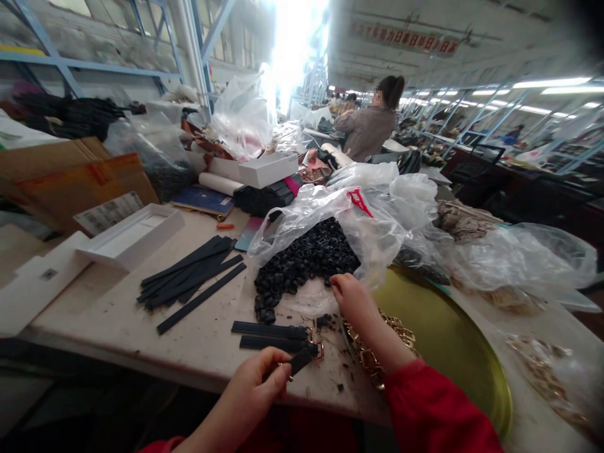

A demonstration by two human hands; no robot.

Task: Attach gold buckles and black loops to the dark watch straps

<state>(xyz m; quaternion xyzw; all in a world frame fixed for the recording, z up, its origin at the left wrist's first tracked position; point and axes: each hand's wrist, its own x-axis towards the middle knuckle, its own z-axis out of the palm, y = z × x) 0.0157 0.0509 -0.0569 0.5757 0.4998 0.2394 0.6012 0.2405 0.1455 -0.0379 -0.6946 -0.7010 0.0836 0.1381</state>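
My left hand (259, 390) is closed in a pinch on a short black strap (302, 360), with a bit of gold metal, likely its buckle, at the fingertips. My right hand (352, 299) reaches to the near edge of a heap of small black strap loops (306, 255) in an open clear plastic bag (377, 220). Its thumb and fingers are pinched together around a black loop (327, 283), mostly covered by the fingertips. Two black straps with gold buckles (268, 329) lie side by side just beyond my left hand.
Loose black strips (189, 270) are stacked on the left of the table. A round gold tray (438, 333) at right bears gold buckles (396, 327). White boxes (136, 236), a cardboard box (85, 182) and more plastic bags surround the work. Another person (372, 123) is farther back.
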